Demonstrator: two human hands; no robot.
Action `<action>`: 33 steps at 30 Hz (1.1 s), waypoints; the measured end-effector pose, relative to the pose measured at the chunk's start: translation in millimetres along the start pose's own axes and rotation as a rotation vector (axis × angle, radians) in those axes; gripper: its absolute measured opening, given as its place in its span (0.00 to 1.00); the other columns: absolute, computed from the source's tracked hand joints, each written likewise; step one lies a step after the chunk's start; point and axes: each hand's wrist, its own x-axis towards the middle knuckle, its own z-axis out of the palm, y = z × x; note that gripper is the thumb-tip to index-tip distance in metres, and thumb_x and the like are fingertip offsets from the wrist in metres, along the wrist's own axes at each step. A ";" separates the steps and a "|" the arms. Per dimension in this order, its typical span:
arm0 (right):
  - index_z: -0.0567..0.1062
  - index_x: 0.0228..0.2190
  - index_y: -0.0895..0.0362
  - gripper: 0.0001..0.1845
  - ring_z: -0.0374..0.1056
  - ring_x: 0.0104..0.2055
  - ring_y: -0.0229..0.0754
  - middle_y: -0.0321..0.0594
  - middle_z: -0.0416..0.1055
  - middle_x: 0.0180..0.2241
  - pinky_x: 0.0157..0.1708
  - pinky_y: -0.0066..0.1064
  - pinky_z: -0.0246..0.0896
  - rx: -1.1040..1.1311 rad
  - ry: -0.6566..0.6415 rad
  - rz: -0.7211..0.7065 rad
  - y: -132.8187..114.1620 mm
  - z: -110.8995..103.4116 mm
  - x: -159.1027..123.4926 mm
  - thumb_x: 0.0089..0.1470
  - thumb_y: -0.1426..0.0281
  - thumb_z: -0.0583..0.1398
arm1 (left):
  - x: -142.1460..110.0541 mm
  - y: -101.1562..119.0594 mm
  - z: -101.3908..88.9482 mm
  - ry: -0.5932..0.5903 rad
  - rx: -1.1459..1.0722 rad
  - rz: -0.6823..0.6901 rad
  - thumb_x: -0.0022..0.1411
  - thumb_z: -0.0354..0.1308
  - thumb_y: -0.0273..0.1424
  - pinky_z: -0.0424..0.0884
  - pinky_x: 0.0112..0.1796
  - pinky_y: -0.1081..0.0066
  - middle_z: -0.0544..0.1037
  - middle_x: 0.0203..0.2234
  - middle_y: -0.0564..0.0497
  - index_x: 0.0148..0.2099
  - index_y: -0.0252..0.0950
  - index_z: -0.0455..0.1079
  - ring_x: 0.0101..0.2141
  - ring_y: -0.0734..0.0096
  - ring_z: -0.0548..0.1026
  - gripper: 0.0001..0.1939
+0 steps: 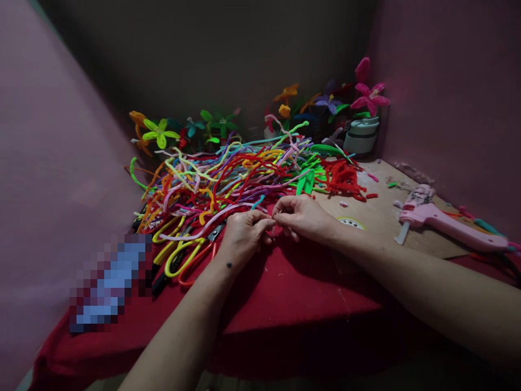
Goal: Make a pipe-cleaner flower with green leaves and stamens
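My left hand (247, 231) and my right hand (299, 217) meet over the front of the red cloth, fingertips almost touching. Both are closed in a pinch. Whatever lies between the fingertips is tiny and mostly hidden; I cannot name it. Just behind the hands spreads a big tangled heap of colourful pipe cleaners (244, 168). One pale pink pipe cleaner (195, 231) runs along the heap's front edge towards my left hand. Bright green leaf-shaped pieces (306, 182) rest behind my right hand, beside a bunch of short red pipe cleaner pieces (344, 176).
Yellow-handled scissors (169, 266) and an orange-handled cutting tool (183, 277) lie left of my left hand. A pink glue gun (448, 220) rests on the brown board (378, 212) at right. Pipe cleaner flowers (160, 133) and a grey-green lidded container (361, 136) stand behind.
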 end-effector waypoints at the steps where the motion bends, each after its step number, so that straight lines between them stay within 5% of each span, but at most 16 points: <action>1: 0.67 0.23 0.59 0.03 0.56 0.10 0.30 0.30 0.62 0.12 0.10 0.21 0.47 0.004 -0.008 0.006 0.0 0.0 0.1 0.45 0.76 0.54 | -0.2 -0.1 0.4 0.003 0.003 0.002 0.51 0.56 0.32 0.59 0.11 0.79 0.71 0.12 0.54 0.29 0.33 0.70 0.10 0.78 0.65 0.07; 11: 0.67 0.25 0.59 0.04 0.57 0.11 0.30 0.30 0.62 0.13 0.10 0.20 0.47 0.000 -0.077 -0.014 4.1 0.9 -0.2 0.46 0.77 0.53 | -4.9 6.2 2.7 -0.065 -0.241 -0.074 0.52 0.54 0.31 0.66 0.15 0.74 0.74 0.16 0.52 0.29 0.33 0.64 0.13 0.74 0.70 0.06; 26: 0.70 0.22 0.60 0.03 0.60 0.22 0.32 0.35 0.68 0.20 0.22 0.24 0.49 -0.364 0.132 -0.205 3.2 7.1 -5.1 0.44 0.74 0.59 | -8.0 9.4 2.0 -0.078 -0.349 -0.124 0.48 0.60 0.37 0.67 0.18 0.72 0.73 0.13 0.49 0.26 0.29 0.68 0.14 0.70 0.70 0.14; 33: 0.71 0.24 0.61 0.04 0.59 0.22 0.32 0.38 0.69 0.22 0.24 0.24 0.50 -0.461 0.142 -0.271 5.7 9.2 -5.1 0.47 0.73 0.57 | -6.6 8.1 0.4 -0.094 -0.434 -0.133 0.52 0.56 0.40 0.68 0.23 0.74 0.76 0.19 0.45 0.29 0.27 0.70 0.18 0.71 0.73 0.17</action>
